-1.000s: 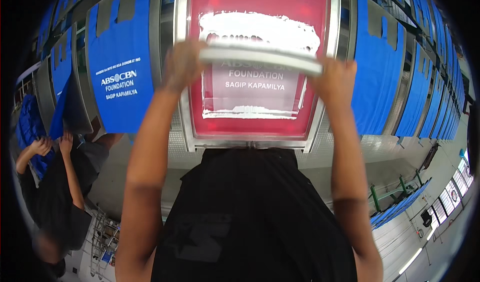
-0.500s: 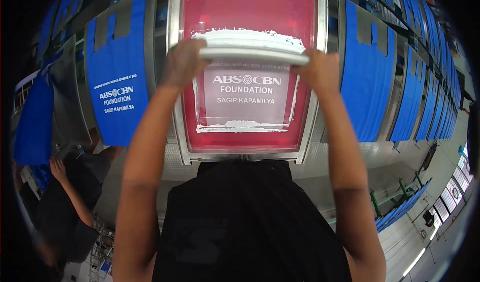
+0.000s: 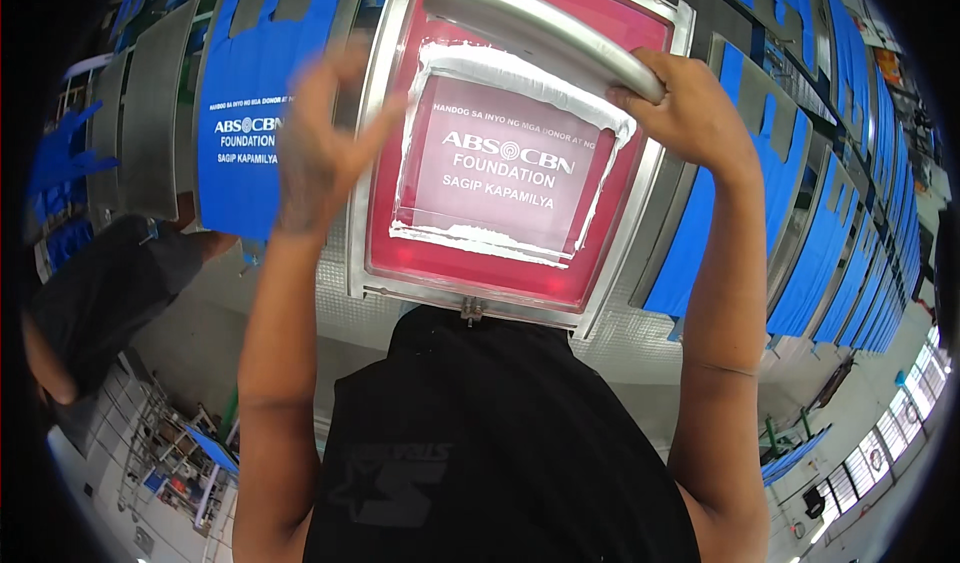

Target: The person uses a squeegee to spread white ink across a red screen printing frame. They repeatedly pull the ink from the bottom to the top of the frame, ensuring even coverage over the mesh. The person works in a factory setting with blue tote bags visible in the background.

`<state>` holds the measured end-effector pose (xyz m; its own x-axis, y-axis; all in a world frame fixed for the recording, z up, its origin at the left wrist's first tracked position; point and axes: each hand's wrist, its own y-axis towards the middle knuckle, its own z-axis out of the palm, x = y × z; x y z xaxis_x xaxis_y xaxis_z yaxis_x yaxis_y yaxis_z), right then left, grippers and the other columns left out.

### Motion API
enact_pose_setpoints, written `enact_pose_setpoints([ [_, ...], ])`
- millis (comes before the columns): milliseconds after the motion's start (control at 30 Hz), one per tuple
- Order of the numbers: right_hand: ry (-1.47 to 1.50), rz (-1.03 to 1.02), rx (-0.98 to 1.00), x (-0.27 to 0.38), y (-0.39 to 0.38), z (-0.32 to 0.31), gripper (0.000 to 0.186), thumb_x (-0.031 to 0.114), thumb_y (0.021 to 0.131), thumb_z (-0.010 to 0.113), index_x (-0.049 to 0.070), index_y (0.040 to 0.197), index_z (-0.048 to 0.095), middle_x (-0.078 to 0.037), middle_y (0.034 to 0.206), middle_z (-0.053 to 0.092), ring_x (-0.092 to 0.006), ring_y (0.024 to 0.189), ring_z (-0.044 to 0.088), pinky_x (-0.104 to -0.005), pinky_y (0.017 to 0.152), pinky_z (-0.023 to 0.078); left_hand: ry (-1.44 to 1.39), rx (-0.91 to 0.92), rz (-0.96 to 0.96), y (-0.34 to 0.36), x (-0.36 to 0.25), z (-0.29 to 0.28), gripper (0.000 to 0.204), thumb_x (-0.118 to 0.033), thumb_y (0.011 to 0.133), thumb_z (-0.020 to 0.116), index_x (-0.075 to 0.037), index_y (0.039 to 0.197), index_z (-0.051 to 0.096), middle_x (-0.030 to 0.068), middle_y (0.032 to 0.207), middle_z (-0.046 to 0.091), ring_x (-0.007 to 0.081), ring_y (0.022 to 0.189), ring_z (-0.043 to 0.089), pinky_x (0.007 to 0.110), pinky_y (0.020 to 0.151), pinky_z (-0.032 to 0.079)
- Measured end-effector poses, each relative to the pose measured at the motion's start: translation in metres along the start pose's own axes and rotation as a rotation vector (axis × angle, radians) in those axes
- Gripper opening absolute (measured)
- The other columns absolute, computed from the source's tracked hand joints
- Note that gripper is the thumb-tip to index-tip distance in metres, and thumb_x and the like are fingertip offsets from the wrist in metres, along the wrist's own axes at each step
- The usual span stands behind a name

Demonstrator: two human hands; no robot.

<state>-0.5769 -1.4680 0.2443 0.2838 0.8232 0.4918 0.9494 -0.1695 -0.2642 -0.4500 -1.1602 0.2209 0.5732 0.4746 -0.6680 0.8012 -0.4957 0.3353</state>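
Note:
In front of me lies a screen-printing frame (image 3: 520, 313) with a metal border and pink-red mesh (image 3: 390, 243). White ink (image 3: 520, 71) rims a paler panel with white lettering and is thickest along its far edge. My right hand (image 3: 690, 103) grips the right end of a long grey squeegee (image 3: 540, 21), which slants across the far part of the screen. My left hand (image 3: 325, 133), smeared by motion, is off the squeegee beside the frame's left edge. Its thumb and fingers are apart, with nothing in them.
On metal boards, a printed blue fabric bag (image 3: 240, 73) lies left of the frame and a blue bag (image 3: 695, 238) lies right; several more boards curve away rightward. At far left stands another person in dark clothing (image 3: 110, 283). A rack of tools (image 3: 175, 463) is at lower left.
My left hand has let go of the squeegee and moved left. The squeegee has shifted to the screen's far end and tilted, held by my right hand alone. The view has turned.

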Motion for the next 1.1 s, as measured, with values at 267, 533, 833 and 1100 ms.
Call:
enact_pose_setpoints([
  [267, -0.144, -0.065, 0.164, -0.027, 0.062, 0.035, 0.046, 0.029, 0.082, 0.073, 0.000, 0.117, 0.068, -0.022, 0.109, 0.069, -0.0384, 0.106, 0.065, -0.0437, 0.094, 0.051, -0.399, 1.146, -0.831, -0.305, 0.015, 0.031, 0.052, -0.050, 0.099, 0.056, 0.001, 0.088, 0.062, 0.0131, 0.073, 0.058, 0.0255, 0.071, 0.057, 0.040, 0.068, 0.047],
  [533, -0.185, -0.074, 0.218, -0.028, 0.087, 0.040, 0.048, 0.031, 0.081, 0.075, -0.001, 0.116, 0.068, -0.022, 0.106, 0.070, -0.0349, 0.098, 0.068, -0.0413, 0.089, 0.052, -0.504, 0.975, -0.852, -0.353, 0.019, 0.042, 0.049, -0.044, 0.098, 0.062, -0.004, 0.072, 0.055, -0.0009, 0.059, 0.043, 0.0121, 0.057, 0.039, 0.033, 0.054, 0.036],
  [833, -0.286, -0.064, 0.158, 0.008, 0.071, 0.042, 0.048, 0.027, 0.080, 0.075, 0.004, 0.121, 0.069, -0.021, 0.103, 0.072, -0.0354, 0.098, 0.069, -0.0416, 0.090, 0.052, -0.549, 1.005, -0.788, -0.318, -0.004, 0.004, 0.045, -0.042, 0.099, 0.059, -0.003, 0.078, 0.064, 0.0042, 0.059, 0.055, 0.0129, 0.057, 0.052, 0.033, 0.056, 0.043],
  [1100, -0.264, -0.024, 0.055, 0.034, -0.010, 0.096, 0.031, 0.016, 0.077, 0.072, 0.009, 0.108, 0.071, -0.017, 0.097, 0.073, -0.0360, 0.093, 0.069, -0.0455, 0.084, 0.053, -0.715, 1.009, -0.740, -0.325, 0.009, 0.014, 0.038, -0.038, 0.103, 0.058, -0.003, 0.088, 0.067, -0.0007, 0.068, 0.058, 0.0062, 0.066, 0.055, 0.026, 0.060, 0.045],
])
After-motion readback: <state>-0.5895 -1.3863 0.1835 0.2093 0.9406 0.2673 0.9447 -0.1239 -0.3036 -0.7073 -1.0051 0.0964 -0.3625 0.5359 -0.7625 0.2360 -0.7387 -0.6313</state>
